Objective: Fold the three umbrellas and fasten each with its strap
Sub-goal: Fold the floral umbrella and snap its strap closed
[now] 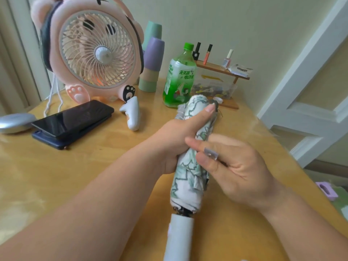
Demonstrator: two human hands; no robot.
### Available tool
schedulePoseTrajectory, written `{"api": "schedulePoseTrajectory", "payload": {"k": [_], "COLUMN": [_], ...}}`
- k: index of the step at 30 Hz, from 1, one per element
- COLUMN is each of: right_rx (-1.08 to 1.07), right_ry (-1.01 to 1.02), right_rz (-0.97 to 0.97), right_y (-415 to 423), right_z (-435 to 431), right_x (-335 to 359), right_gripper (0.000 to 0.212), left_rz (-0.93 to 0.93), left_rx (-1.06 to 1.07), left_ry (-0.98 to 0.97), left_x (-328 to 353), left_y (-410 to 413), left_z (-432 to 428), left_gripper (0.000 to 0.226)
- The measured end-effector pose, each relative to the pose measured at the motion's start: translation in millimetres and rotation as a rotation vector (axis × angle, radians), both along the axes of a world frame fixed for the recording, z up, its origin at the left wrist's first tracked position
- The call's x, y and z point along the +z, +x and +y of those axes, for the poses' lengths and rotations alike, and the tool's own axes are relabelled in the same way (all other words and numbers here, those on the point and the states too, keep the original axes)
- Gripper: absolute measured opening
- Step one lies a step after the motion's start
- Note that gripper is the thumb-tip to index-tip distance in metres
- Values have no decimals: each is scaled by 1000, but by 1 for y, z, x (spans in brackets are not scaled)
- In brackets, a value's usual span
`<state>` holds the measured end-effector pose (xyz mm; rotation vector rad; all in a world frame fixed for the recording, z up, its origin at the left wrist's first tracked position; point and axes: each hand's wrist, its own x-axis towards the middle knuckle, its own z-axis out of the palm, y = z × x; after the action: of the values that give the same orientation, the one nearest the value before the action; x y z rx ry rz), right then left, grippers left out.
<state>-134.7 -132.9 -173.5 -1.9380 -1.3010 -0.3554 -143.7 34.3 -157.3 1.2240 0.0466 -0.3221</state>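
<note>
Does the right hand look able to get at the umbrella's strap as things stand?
Probably yes: the right hand pinches what looks like the strap tab beside the umbrella, which the left hand grips, and nothing lies between.

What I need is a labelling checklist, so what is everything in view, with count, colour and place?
umbrella: 1, white with green print, white handle, held above table's middle
strap tab: 1, greyish, at umbrella's right side
fan: 1, pink, back left
phones: 2, dark, stacked, left
silver oval: 1, left edge
paw-shaped gadget: 1, white, before fan
cup stack: 1, green, purple, beige, right of fan
bottle: 1, green, behind umbrella
shelf: 1, wooden, back right
cosmetic bottles: 3, black, orange, pale, on shelf
table: 1, light wood
left hand: grips umbrella
right hand: pinches strap tab
</note>
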Motion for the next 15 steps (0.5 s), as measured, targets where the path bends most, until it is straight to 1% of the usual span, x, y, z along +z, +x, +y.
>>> {"api": "schedulePoseTrajectory", "payload": {"k": [2,3,6,7,9,12,15], "right_rx": [11,9,-20,-40,-64,-84,-86], "right_ry": [-16,-1,166,233,291,316,341], "right_rz": [34,91,297,340,387,523,661], "right_y": [-4,-6,-9,-8,-8,-11,-8], "right_z": [-1,-1,-2,-4,-8,-14,-19], "right_x": [-11,-18,-27,-27,-27,-28,-28], "right_gripper": [34,34,41,37,29,30,37], "left_rz": [64,92,172,179,165,146,124], "left_rx": [-7,-14,-43,-35,-12,-41,-107], "left_ry": [7,3,-75,-123,-195,-230,-319], "left_x": [-5,-8,-14,-15,-18,-21,-26], "left_y": [2,4,12,14,18,19,17], "left_z": [-1,-2,-5,-6,-8,-11,-9], "left_gripper": [54,51,51,51,51,49,34]}}
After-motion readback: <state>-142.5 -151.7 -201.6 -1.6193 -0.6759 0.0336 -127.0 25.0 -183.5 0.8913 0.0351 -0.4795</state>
